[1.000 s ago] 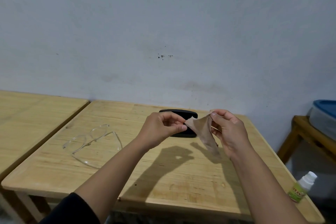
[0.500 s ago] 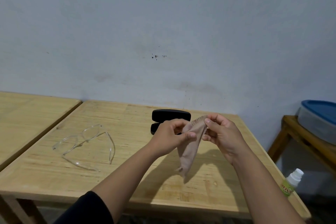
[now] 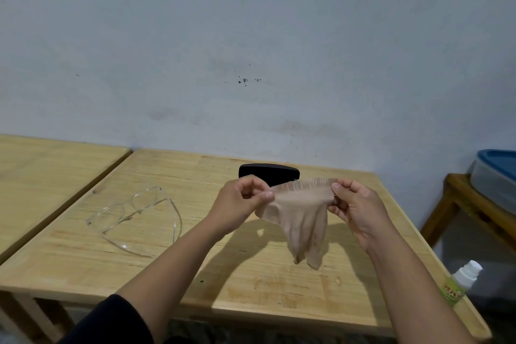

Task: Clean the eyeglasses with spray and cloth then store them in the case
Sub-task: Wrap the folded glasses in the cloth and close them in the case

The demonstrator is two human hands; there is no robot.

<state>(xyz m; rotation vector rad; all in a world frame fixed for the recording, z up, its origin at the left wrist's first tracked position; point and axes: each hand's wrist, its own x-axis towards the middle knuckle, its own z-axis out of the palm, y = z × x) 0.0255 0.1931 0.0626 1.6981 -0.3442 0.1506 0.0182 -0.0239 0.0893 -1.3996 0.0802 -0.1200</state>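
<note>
- Grey-blue wall (image 3: pixel 251 36), scuffed and marked with a few dark specks, fills the upper half behind everything.
- Two wooden tables: the main table (image 3: pixel 139 260) in front, and a second table (image 3: pixel 42 170) just left of it, edges nearly touching.
- One wooden stand (image 3: pixel 472 204) sits right of the main table, carrying one clear container with a blue lid (image 3: pixel 497 173).
- One beige cloth (image 3: pixel 301 215) hangs above the main table's middle, stretched left to right along its fringed top edge, its loose bulk drooping to a point.
- Two hands grip it: the left hand (image 3: pixel 240 201) pinches the cloth's left corner, the right hand (image 3: pixel 354 204) pinches the right corner.
- One pair of clear eyeglasses (image 3: pixel 134 215) lies on the main table's left part, temples unfolded, its long axis slanting from near left to far right.
- One black case (image 3: pixel 269 172) rests at the main table's far edge, lengthwise left to right, partly hidden behind the cloth and left hand.
- One small spray bottle (image 3: pixel 460 282), white cap, green label, stands tilted at the main table's near right corner.
</note>
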